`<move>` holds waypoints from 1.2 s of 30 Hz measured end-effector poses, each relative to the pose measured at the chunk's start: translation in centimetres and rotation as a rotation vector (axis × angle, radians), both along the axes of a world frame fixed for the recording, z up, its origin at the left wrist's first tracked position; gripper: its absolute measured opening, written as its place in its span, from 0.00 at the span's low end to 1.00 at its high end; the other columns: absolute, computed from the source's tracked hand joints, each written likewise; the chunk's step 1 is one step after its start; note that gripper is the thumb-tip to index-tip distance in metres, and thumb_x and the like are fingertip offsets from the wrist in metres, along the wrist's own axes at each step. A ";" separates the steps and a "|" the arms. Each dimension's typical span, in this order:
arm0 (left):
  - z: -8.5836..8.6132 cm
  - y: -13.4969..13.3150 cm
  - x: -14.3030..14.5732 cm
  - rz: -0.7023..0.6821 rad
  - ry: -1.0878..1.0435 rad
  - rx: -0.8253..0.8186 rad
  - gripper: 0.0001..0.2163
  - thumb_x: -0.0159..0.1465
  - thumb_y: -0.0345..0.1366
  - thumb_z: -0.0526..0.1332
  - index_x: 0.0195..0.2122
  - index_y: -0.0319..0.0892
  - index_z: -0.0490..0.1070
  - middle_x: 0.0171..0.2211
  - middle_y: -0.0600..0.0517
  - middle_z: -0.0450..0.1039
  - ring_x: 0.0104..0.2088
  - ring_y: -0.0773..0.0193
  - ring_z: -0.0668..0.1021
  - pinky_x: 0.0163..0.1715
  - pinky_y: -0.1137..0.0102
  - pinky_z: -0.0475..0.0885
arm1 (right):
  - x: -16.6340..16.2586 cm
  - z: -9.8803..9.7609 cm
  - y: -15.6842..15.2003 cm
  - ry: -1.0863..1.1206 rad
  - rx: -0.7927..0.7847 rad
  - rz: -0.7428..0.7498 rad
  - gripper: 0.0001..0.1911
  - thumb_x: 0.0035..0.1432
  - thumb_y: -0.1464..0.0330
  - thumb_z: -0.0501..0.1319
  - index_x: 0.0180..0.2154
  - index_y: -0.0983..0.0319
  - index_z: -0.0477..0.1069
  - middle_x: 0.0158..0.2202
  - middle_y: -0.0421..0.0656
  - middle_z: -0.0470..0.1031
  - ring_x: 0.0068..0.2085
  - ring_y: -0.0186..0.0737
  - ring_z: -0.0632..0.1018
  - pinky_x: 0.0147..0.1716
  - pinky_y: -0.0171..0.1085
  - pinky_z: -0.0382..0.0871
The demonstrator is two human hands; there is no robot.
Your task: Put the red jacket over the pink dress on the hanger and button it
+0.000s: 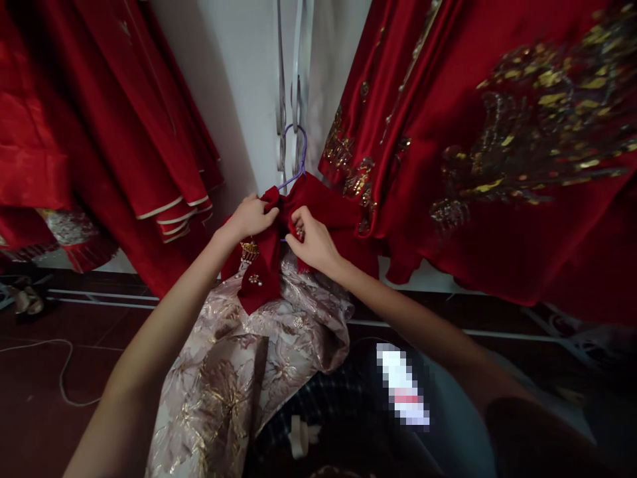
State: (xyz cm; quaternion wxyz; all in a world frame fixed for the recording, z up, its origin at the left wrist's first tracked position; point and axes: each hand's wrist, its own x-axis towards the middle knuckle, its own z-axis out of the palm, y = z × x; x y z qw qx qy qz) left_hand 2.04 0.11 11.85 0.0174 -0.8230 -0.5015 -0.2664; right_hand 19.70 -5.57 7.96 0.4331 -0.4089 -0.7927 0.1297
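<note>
A short red jacket with beaded ornaments hangs on a purple hanger in front of me. My left hand pinches the jacket's front edge near the collar on the left. Facing it, my right hand has its fingers curled on the other front edge, beside a small beaded ornament. The right fingertips are partly hidden. A pale pink brocade garment with gold flower patterns spreads below the jacket toward my lap. One pointed red panel lies over its top.
Red garments hang on the left. More red garments with gold sequin embroidery hang on the right, close to my right hand. Behind the hanger, a silver metal stand rises against the white wall. A thin cable runs across the floor.
</note>
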 end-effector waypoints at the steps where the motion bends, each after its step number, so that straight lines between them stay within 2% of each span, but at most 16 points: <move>1: 0.3 -0.6 0.2 0.038 -0.015 0.023 0.13 0.58 0.41 0.53 0.21 0.39 0.68 0.24 0.45 0.67 0.41 0.49 0.70 0.46 0.57 0.63 | 0.6 0.3 -0.3 0.042 0.015 -0.027 0.13 0.51 0.68 0.55 0.39 0.57 0.56 0.32 0.41 0.64 0.32 0.39 0.68 0.34 0.36 0.60; 5: 1.4 -4.7 1.6 0.176 -0.108 0.187 0.11 0.57 0.40 0.55 0.25 0.38 0.71 0.30 0.42 0.70 0.46 0.44 0.69 0.48 0.54 0.60 | 1.8 0.9 -1.5 0.273 0.036 -0.067 0.11 0.53 0.68 0.53 0.40 0.57 0.55 0.27 0.39 0.60 0.29 0.36 0.66 0.31 0.36 0.60; 7: 1.1 -6.8 2.8 0.127 -0.114 0.134 0.11 0.58 0.40 0.55 0.27 0.39 0.71 0.29 0.42 0.70 0.43 0.47 0.72 0.45 0.57 0.62 | 1.9 0.7 -1.7 0.313 -0.007 -0.011 0.07 0.52 0.67 0.51 0.36 0.57 0.57 0.27 0.39 0.59 0.29 0.36 0.66 0.29 0.35 0.60; 9: -0.2 -8.1 4.3 -0.009 -0.046 -0.022 0.10 0.57 0.40 0.56 0.27 0.40 0.71 0.26 0.44 0.70 0.36 0.50 0.74 0.38 0.60 0.65 | 2.0 0.1 -1.6 0.314 -0.085 0.059 0.03 0.50 0.67 0.50 0.31 0.58 0.57 0.26 0.39 0.58 0.28 0.36 0.65 0.28 0.34 0.59; 13: -4.0 -8.2 6.0 -0.092 -0.090 -0.045 0.06 0.55 0.38 0.58 0.31 0.42 0.70 0.30 0.46 0.70 0.32 0.55 0.74 0.32 0.64 0.66 | 2.5 -1.5 -0.8 0.387 -0.188 0.133 0.06 0.45 0.68 0.51 0.30 0.58 0.57 0.26 0.37 0.58 0.28 0.35 0.64 0.28 0.34 0.59; 16: -6.4 -7.5 5.8 -0.080 -0.330 -0.012 0.05 0.54 0.36 0.59 0.31 0.43 0.66 0.33 0.48 0.70 0.33 0.60 0.74 0.34 0.66 0.67 | 2.9 -2.8 -0.6 0.383 -0.155 0.141 0.08 0.45 0.69 0.54 0.32 0.58 0.58 0.28 0.37 0.60 0.30 0.35 0.66 0.30 0.33 0.61; 20: -9.0 -7.1 5.7 -0.123 -0.861 -0.039 0.10 0.54 0.35 0.62 0.35 0.43 0.63 0.33 0.53 0.70 0.33 0.67 0.74 0.36 0.72 0.69 | 2.6 -4.7 -0.9 0.394 -0.096 0.096 0.12 0.48 0.68 0.58 0.37 0.58 0.60 0.32 0.39 0.65 0.33 0.35 0.69 0.30 0.32 0.63; 23: -10.2 -7.1 5.6 -0.197 -1.146 -0.094 0.17 0.50 0.37 0.67 0.37 0.42 0.63 0.29 0.55 0.69 0.30 0.71 0.74 0.34 0.75 0.69 | 2.2 -5.9 -1.4 0.437 -0.051 0.131 0.15 0.51 0.68 0.60 0.42 0.59 0.62 0.36 0.42 0.68 0.36 0.35 0.71 0.34 0.34 0.65; 26: -10.7 -7.2 5.3 -0.217 -1.295 -0.112 0.19 0.47 0.36 0.69 0.37 0.42 0.63 0.28 0.56 0.69 0.31 0.72 0.75 0.36 0.75 0.70 | 2.1 -6.3 -2.0 0.464 -0.036 0.157 0.15 0.54 0.67 0.59 0.45 0.59 0.64 0.41 0.44 0.71 0.39 0.36 0.72 0.39 0.36 0.67; 31: -10.6 -7.3 4.9 -0.223 -1.274 -0.139 0.13 0.47 0.36 0.69 0.30 0.39 0.68 0.28 0.54 0.71 0.30 0.71 0.76 0.34 0.76 0.70 | 2.1 -5.8 -2.7 0.453 -0.024 0.147 0.14 0.59 0.63 0.55 0.47 0.59 0.67 0.44 0.45 0.72 0.43 0.38 0.73 0.43 0.38 0.67; 36: -10.2 -8.0 5.2 -0.136 -1.057 -0.004 0.06 0.54 0.34 0.63 0.32 0.39 0.71 0.32 0.51 0.75 0.34 0.67 0.77 0.36 0.74 0.70 | 1.8 -5.7 -2.9 0.454 0.022 0.109 0.13 0.60 0.63 0.55 0.46 0.59 0.68 0.44 0.45 0.73 0.43 0.37 0.74 0.44 0.38 0.68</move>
